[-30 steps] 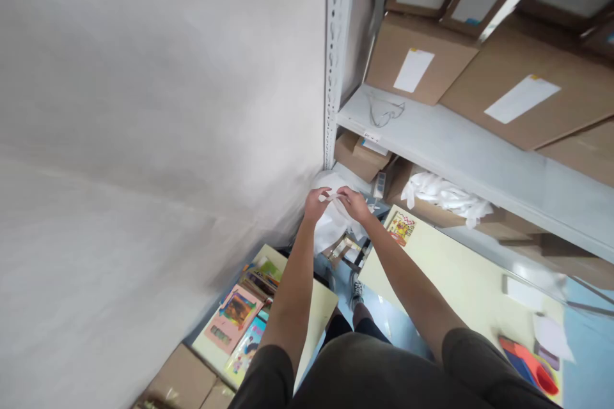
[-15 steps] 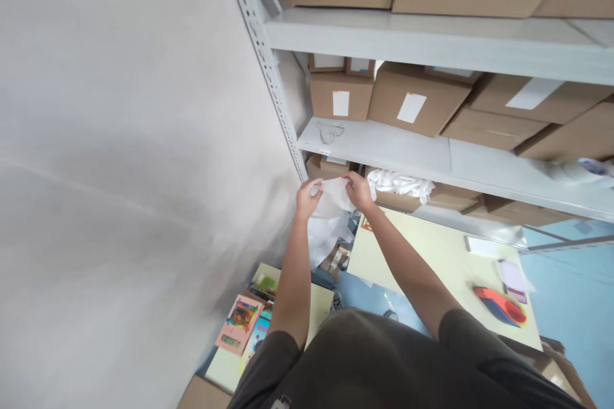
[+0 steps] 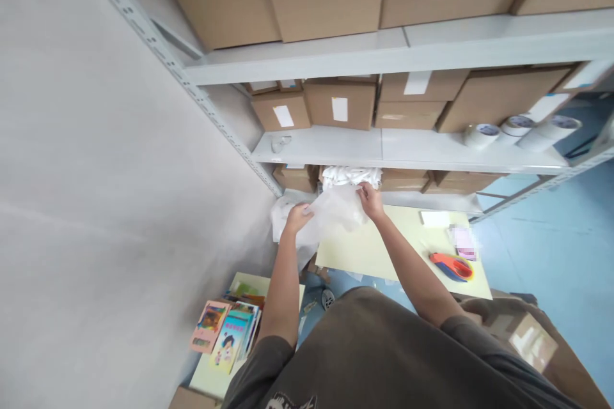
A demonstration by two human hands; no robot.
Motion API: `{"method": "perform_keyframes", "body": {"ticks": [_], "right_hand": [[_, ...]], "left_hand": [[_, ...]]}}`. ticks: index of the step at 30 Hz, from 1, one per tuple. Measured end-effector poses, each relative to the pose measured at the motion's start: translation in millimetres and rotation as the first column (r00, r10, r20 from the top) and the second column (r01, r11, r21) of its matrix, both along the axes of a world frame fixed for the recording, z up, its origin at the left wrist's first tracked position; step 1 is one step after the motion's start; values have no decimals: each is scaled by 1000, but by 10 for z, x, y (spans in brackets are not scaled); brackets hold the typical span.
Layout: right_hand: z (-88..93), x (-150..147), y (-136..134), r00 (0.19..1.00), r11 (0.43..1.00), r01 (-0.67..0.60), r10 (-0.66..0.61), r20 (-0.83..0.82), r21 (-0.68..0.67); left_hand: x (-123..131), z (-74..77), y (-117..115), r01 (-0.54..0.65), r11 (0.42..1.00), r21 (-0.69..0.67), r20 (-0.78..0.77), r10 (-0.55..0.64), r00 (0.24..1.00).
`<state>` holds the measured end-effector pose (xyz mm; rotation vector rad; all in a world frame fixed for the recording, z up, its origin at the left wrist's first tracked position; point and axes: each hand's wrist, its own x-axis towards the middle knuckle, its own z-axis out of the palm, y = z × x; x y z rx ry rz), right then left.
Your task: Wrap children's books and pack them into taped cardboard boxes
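My left hand point(image 3: 297, 217) and my right hand point(image 3: 370, 199) are both closed on a thin translucent white plastic bag point(image 3: 333, 209), which stretches between them in front of me. The bag hangs above the near edge of a pale yellow table point(image 3: 384, 249). Behind it, a heap of white plastic bags point(image 3: 350, 175) lies in a box on the lower shelf.
A grey metal shelving unit point(image 3: 384, 147) holds several brown cardboard boxes point(image 3: 340, 103) and tape rolls point(image 3: 482, 136). A red tape dispenser point(image 3: 451, 266) lies on the table. Colourful books point(image 3: 225, 335) lie on a low table at bottom left. A white wall fills the left.
My view has swung to the right and up along the shelves. My hands have drawn apart, spreading the plastic bag wider between them.
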<state>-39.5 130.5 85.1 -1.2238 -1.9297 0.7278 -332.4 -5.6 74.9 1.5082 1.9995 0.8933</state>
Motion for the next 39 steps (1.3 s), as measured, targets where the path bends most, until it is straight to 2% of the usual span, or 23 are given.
{"method": "perform_keyframes", "body": {"ticks": [4, 6, 10, 13, 16, 19, 21, 23, 25, 27, 29, 31, 34, 36, 39], "right_hand": [[-342, 929, -5, 989, 989, 126, -119, 82, -82], [-480, 1328, -37, 973, 972, 203, -187, 135, -114], [-708, 1885, -113, 923, 915, 356, -312, 223, -191], [-888, 2105, -170, 875, 847, 462, -387, 291, -262], [-1095, 2226, -253, 812, 757, 571, -464, 354, -318], [-1298, 2277, -367, 785, 700, 611, -475, 397, -370], [-1415, 2261, -448, 783, 682, 613, -458, 421, -399], [-1517, 2205, -533, 769, 657, 629, -449, 455, -416], [-1617, 2125, -634, 751, 636, 649, -444, 489, -418], [-1728, 2045, -762, 746, 629, 652, -431, 508, -424], [-1854, 1989, -914, 752, 624, 645, -415, 511, -442], [-1986, 1969, -1067, 755, 608, 645, -411, 511, -463], [-2160, 2000, -1234, 720, 551, 687, -429, 546, -473], [-2243, 2048, -1270, 691, 514, 716, -430, 581, -473], [-2346, 2120, -1202, 680, 498, 724, -400, 615, -476]], "left_hand": [[560, -415, -33, 32, 993, -116, 86, -22, 996], [818, -571, -35, 42, 986, -164, 154, -16, 988], [1145, -715, 11, 40, 980, -196, 128, -15, 992], [1140, -739, 72, 71, 962, -264, 48, -60, 997], [959, -793, 118, 125, 910, -396, 35, -121, 992], [745, -920, 141, 159, 886, -435, 172, -92, 981], [648, -1039, 156, 110, 918, -381, 307, 13, 952], [599, -1177, 178, -8, 940, -342, 412, 158, 897], [575, -1326, 206, -125, 923, -363, 450, 291, 844], [552, -1485, 233, -194, 895, -402, 425, 371, 826], [521, -1649, 254, -226, 879, -420, 371, 394, 841], [490, -1814, 273, -223, 871, -438, 305, 378, 874], [477, -2047, 308, -172, 874, -454, 214, 294, 932], [507, -2187, 337, -158, 886, -436, 164, 250, 954], [595, -2368, 356, -211, 886, -413, 89, 270, 959]]}}
